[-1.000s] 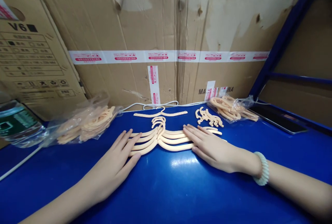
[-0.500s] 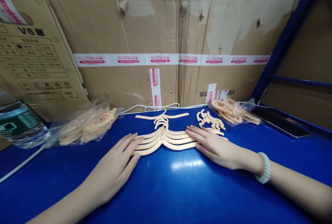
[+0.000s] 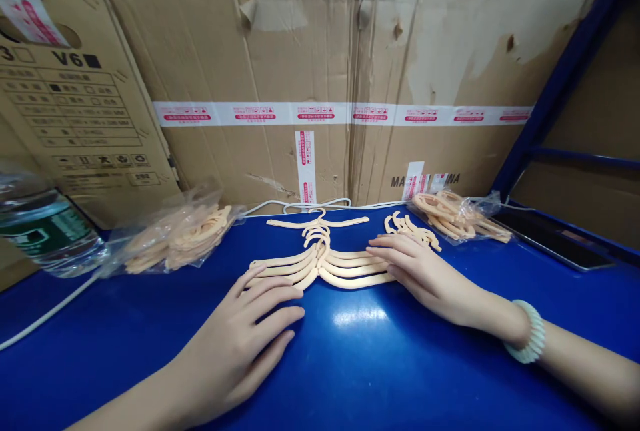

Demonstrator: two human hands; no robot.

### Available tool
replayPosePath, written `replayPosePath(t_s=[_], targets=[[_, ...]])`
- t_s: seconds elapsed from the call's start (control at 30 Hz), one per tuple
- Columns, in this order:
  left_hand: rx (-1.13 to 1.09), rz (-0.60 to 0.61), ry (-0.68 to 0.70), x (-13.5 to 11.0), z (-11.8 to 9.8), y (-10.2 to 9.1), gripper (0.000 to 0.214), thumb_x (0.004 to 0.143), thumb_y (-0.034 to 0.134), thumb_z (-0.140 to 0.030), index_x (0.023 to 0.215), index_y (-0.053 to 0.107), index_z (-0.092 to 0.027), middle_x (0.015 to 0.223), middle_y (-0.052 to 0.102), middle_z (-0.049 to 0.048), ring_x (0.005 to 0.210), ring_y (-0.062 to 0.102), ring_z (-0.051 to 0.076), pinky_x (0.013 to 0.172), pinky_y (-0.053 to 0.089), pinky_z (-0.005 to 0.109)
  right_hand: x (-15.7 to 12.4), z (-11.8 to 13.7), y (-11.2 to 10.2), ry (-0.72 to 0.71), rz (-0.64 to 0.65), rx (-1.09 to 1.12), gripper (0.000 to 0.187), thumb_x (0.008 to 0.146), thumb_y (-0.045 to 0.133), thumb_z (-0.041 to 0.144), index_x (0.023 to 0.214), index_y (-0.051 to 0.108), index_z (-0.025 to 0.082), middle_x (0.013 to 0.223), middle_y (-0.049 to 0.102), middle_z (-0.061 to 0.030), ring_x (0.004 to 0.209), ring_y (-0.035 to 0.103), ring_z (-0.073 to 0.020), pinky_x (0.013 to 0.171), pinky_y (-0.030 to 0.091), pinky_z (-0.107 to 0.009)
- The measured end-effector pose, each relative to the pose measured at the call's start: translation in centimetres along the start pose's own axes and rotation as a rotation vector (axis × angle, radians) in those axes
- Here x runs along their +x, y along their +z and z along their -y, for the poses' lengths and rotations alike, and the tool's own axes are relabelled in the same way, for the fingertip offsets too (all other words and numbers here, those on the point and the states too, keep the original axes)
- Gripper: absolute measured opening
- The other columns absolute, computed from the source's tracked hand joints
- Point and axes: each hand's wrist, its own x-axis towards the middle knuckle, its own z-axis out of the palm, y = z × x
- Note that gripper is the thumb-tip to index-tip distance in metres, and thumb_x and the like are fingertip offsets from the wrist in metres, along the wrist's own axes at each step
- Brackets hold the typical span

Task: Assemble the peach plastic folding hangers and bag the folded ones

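Nearby, curved pieces (image 3: pixel 411 226) partly behind the right hand (image 3: pixel 433 276), plastic bag (image 3: pixel 457 214) beyond.

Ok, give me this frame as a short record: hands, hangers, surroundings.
Left hand: open, partly covering the left side of the hanger row
Right hand: open, over its right side
Beyond row: single hanger
Beyond right hand: small curved pieces
Bags: left bag and right bag, both transparent, holding similarly coloured pieces
Far left: bottle
Far right: dark flat device
Surface: blue table
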Motion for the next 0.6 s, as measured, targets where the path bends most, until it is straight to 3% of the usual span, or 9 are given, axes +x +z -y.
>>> replayPosePath(t_s=[0.27,0.6], targets=[[-0.042,-0.019,0.004,-0.2,0.3,0.3,0.029,0.091,0.047,-0.007,0.107,0.064,-0.023,0.11,0.069,0.005,0.11,0.059,0.022,0.11,0.031,0.049,0.0,-0.8,-0.1,0.05,-0.156,-0.003,0.025,0.1,0.04,0.021,0.115,0.061,0.021,0.114,0.065,-0.0105,0.108,0.057,-0.0263,0.096,0.044,-0.047],[-0.049,-0.041,-0.004,-0.3,0.2,0.2,0.028,0.092,0.045,-0.007,0.104,0.065,-0.023,0.108,0.07,0.0053,0.11,0.06,0.023,0.109,0.033,0.05,-0.2,-1.3,-0.2,0.186,-0.214,0.055,0.023,0.097,0.044,0.028,0.105,0.065,0.021,0.105,0.068,-0.0101,0.103,0.059,-0.0286,0.091,0.045,-0.048]])
